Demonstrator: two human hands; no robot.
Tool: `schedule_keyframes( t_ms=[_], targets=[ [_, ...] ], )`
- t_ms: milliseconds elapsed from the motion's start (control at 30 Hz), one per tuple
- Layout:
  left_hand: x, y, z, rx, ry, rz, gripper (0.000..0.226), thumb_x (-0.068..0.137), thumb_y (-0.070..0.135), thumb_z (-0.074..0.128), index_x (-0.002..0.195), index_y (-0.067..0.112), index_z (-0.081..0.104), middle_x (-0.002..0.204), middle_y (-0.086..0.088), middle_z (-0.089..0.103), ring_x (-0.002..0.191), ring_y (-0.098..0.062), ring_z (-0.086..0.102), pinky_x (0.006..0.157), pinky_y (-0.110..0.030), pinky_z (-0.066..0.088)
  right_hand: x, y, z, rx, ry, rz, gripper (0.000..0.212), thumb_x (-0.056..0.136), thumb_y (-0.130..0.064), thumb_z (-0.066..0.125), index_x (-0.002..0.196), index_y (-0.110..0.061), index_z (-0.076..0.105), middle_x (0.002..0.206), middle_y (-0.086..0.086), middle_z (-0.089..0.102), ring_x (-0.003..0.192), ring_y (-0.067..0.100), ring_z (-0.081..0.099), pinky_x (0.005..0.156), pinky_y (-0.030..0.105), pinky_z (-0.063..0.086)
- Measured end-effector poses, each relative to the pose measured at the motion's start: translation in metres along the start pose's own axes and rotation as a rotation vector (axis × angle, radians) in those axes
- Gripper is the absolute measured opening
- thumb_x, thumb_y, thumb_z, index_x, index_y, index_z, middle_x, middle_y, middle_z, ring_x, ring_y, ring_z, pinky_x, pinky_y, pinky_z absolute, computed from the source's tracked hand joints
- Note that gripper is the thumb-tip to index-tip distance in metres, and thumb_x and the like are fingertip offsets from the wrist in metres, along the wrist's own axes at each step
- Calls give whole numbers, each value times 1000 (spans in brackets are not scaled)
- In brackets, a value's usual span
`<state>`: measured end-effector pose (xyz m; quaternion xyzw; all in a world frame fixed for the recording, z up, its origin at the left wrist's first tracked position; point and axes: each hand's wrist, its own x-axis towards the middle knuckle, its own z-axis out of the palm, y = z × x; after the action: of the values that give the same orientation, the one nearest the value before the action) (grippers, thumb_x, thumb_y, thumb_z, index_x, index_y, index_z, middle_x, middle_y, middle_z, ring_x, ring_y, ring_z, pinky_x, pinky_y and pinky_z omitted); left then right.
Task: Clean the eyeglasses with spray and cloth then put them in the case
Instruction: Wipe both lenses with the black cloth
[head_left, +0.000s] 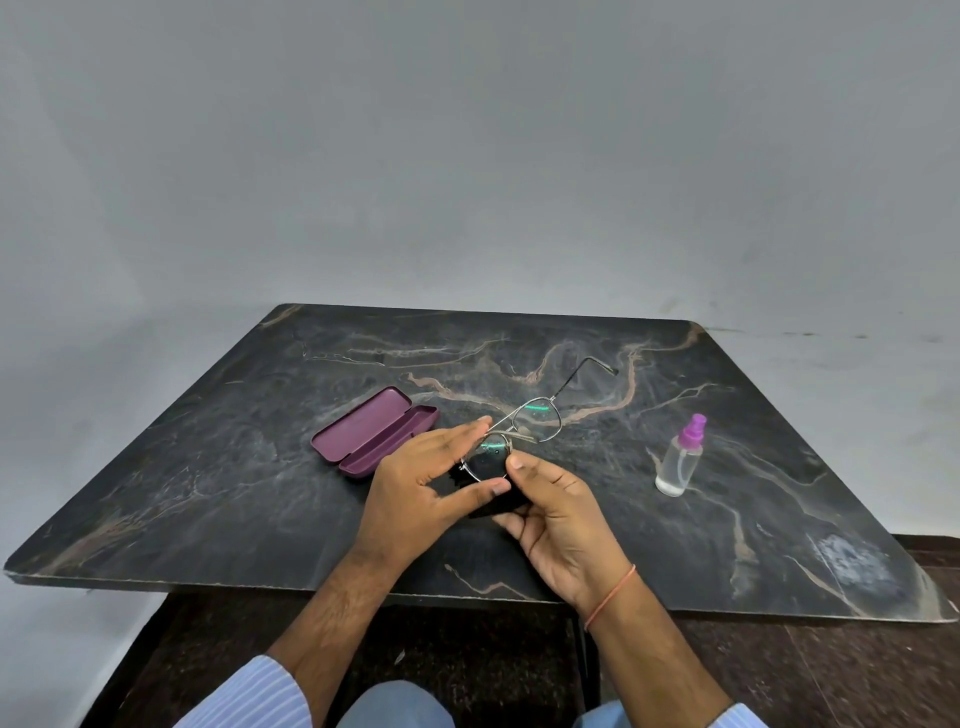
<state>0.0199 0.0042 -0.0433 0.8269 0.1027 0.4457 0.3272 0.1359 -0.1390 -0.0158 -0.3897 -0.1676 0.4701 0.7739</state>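
Both hands hold the eyeglasses (511, 431) above the dark marbled tabletop (208, 467). The left hand (423, 488) pinches a lens rim between thumb and fingers; the right hand (558, 514) has a closed grip on a black cloth (493, 501) beneath that lens. The open purple case (371, 431) lies to the left, the spray bottle (680, 457) stands well apart to the right.

place: plain room | dark marble-look table (260, 467) | bare grey wall (467, 156)
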Motion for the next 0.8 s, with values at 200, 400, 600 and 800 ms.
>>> schedule_keyframes(
  t_ms=[200, 400, 600, 800],
  targets=[
    [-1, 3, -1, -14, 25, -38, 65, 85, 35, 94, 144, 20, 73, 143, 12, 74, 135, -8, 69, 112, -47, 59, 4, 2, 2, 37, 49, -24, 21, 85, -7, 74, 104, 3, 76, 92, 16, 76, 82, 24, 76, 82, 38, 65],
    [-1, 4, -1, -62, 15, -52, 72, 83, 38, 94, 148, 23, 69, 145, 12, 73, 133, -10, 70, 97, -39, 65, 3, 1, 5, 52, 34, -49, 21, 85, -4, 73, 105, 4, 74, 89, 14, 77, 77, 21, 76, 73, 32, 66],
    [-2, 3, -1, -67, 35, -7, 79, 78, 36, 99, 149, 20, 68, 144, 8, 74, 129, -12, 72, 97, -32, 64, 3, 1, 4, 67, 34, -19, 25, 85, -4, 74, 108, 6, 74, 102, 24, 77, 86, 29, 78, 79, 36, 67],
    [-2, 4, -2, -76, 46, 34, 82, 76, 29, 101, 149, 15, 67, 145, 4, 73, 131, -14, 72, 100, -24, 62, 4, 1, 4, 53, 36, 8, 23, 85, -5, 75, 104, 7, 74, 105, 27, 75, 87, 30, 77, 80, 37, 66]
  ],
)
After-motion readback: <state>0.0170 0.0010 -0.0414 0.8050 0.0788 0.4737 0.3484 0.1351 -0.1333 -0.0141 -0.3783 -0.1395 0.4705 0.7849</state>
